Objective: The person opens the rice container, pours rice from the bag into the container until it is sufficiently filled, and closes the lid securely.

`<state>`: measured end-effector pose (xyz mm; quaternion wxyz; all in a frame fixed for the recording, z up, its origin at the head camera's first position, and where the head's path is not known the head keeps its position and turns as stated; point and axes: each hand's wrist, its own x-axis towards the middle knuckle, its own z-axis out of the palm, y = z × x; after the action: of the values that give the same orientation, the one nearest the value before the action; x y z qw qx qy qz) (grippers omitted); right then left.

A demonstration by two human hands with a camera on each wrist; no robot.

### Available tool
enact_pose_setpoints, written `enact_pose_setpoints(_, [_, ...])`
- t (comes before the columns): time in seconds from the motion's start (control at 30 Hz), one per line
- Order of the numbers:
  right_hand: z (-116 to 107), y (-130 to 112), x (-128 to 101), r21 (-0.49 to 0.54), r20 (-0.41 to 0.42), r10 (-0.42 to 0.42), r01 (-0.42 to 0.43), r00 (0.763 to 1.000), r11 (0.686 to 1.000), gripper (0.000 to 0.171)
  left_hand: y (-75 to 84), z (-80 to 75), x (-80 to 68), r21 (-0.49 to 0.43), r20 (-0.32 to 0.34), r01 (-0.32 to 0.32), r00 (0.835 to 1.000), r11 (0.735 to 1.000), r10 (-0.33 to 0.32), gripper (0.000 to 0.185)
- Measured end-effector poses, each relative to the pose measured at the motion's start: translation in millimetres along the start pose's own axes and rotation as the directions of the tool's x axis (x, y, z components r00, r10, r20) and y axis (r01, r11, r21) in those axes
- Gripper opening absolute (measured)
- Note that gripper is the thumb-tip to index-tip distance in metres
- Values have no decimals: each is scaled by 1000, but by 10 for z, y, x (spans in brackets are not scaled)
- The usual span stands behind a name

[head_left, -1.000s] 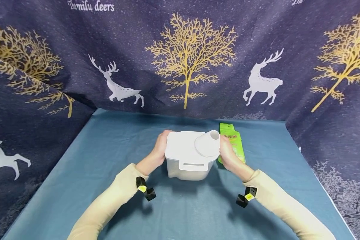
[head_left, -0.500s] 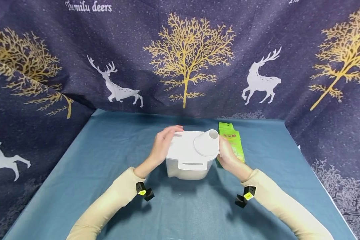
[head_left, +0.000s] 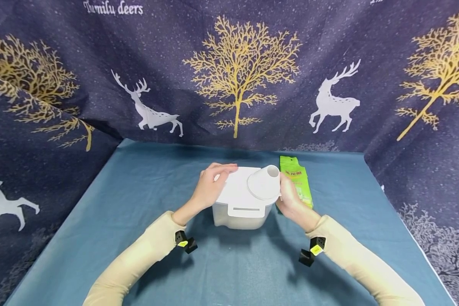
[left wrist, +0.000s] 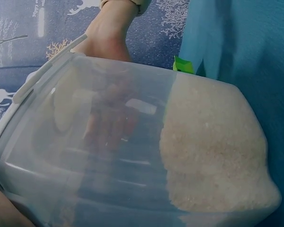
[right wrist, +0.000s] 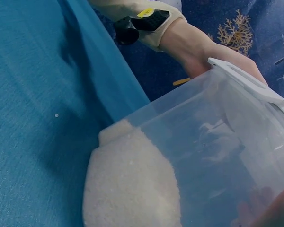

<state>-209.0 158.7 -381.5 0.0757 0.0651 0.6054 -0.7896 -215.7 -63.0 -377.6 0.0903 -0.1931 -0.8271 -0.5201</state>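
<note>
A rice storage bin point(head_left: 239, 216) stands upright on the blue cloth. Its translucent walls show white grains point(left wrist: 217, 146) in the lower part. On top is a white lid point(head_left: 237, 182) with a short round spout point(head_left: 265, 180) on the right and a slotted tab at the front. My left hand point(head_left: 210, 185) lies over the lid's left side, with relaxed fingers reaching across its top. At the bin's right side, below the spout, my right hand point(head_left: 290, 197) holds the wall. Its fingers point(left wrist: 111, 123) show faintly through the plastic in the left wrist view; some are hidden in the head view.
A bright green packet point(head_left: 300, 182) with red print lies behind and right of the bin, partly covered by my right hand. The blue tablecloth point(head_left: 157, 165) meets a dark curtain point(head_left: 157, 51) printed with deer and trees. One small white speck point(right wrist: 57, 115) lies on the cloth.
My left hand has moved from the bin's left side up onto the lid, then shifted slightly further across it. My right hand and the bin stay almost in place.
</note>
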Motion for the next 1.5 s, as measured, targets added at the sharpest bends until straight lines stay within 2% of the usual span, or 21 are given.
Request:
enact_pose_setpoints(0.13, [15,11,5,-1,-24,3,-3,1000,1000,38,6,3,-10,9,-12,-6,1000,1000,6,31])
enact_pose_setpoints(0.3, [20,23,6,12,-29,8,-8,1000,1000,46,0,10,-11,16,-19,-14,1000,1000,14,30])
enact_pose_setpoints(0.73, [0,41,10,23,22,-42,42,999,999,47,-27,37,12,-18,-18,-36,999,999,35,30])
enact_pose_setpoints(0.93, [-22,35,3,37,46,-23,21,999,999,47,-41,17,19,-44,-4,-24,1000,999,24,29])
enact_pose_setpoints(1.07, [-24,37,-18,46,29,-3,2,1000,999,50,-82,-9,14,-85,4,14,1000,996,-14,32])
enact_pose_setpoints(1.2, [-37,58,-63,59,23,-2,0,1000,998,46,-141,-46,16,-124,-22,44,999,991,-47,35])
enact_pose_setpoints(1.3, [-48,93,-118,52,15,-16,16,1000,999,43,-189,-84,21,-158,-38,96,994,983,-103,36])
enact_pose_setpoints(1.4, [-51,142,-173,31,9,-47,46,999,998,41,-242,-122,13,-188,6,199,979,962,-202,40])
enact_pose_setpoints(1.5, [-32,183,-206,27,14,-86,86,996,996,39,-290,-145,-12,-185,108,286,957,940,-270,50])
